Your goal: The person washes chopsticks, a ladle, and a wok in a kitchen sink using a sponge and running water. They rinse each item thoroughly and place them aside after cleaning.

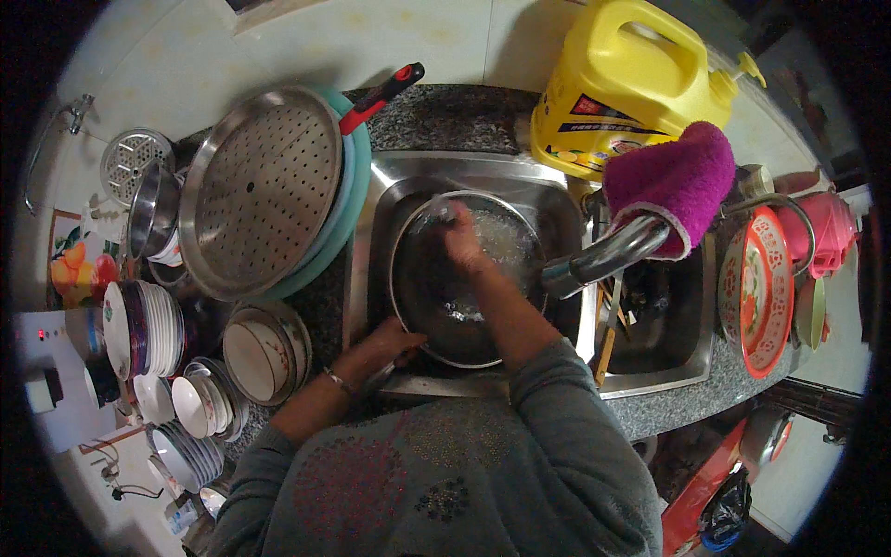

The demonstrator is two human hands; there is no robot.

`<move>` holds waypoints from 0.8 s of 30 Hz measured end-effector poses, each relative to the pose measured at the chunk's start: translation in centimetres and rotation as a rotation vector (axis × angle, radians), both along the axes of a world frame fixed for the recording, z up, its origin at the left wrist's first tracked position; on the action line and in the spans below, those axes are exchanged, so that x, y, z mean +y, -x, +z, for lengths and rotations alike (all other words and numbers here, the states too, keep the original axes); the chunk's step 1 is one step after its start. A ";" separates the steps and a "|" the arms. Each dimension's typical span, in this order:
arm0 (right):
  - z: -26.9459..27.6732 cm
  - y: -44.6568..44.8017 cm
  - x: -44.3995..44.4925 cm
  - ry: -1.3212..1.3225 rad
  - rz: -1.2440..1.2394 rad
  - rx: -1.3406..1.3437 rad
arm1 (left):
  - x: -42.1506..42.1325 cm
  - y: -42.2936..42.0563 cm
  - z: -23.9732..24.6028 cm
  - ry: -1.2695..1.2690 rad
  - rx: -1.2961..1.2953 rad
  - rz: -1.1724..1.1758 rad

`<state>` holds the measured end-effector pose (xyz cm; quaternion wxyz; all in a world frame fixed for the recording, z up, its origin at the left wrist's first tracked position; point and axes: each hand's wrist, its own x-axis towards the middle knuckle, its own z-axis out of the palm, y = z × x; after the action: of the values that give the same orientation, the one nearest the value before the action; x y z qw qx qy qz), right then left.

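A round dark pan [452,278] with a bright metal rim sits in the left basin of the stainless steel sink [557,188], with wet highlights and suds inside it. At the pan's near left edge, my left hand [393,344] grips it by the rim or a handle partly hidden under the palm. My right hand [463,237] reaches over the pan's inside toward its far wall. Blur hides whether a scrubber is in the right fingers. Just right of the pan, the chrome faucet [605,254] carries a purple cloth [672,184] over its bend.
A perforated steel steamer tray [264,188] leans beside teal basins [358,188] on the left. Stacked plates [156,331] and bowls [261,355] crowd the left counter. Behind the faucet stands a yellow jug [626,83]. A wooden-handled knife [607,344] lies at the right basin, near an enamel basin [759,292].
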<state>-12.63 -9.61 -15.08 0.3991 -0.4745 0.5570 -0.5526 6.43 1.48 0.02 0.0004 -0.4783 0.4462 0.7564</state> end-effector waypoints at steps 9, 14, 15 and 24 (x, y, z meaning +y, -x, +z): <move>10.0 -1.2 12.4 -0.451 0.901 -0.008 | 0.5 0.1 0.0 0.017 0.027 0.158; 13.5 1.1 17.0 -0.660 0.803 -0.204 | 0.5 0.2 -0.5 -0.028 -0.037 0.216; 13.6 1.4 17.0 -0.602 0.835 -0.072 | 0.4 0.2 -0.4 -0.023 -0.019 0.207; 2.4 1.7 5.6 0.303 0.499 1.139 | -0.4 -0.3 -1.0 -0.068 -0.096 0.038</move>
<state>-14.32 -3.98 -12.66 0.0857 -0.8605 0.4700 -0.1771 6.75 1.05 -1.01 0.0235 -0.5222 0.4106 0.7471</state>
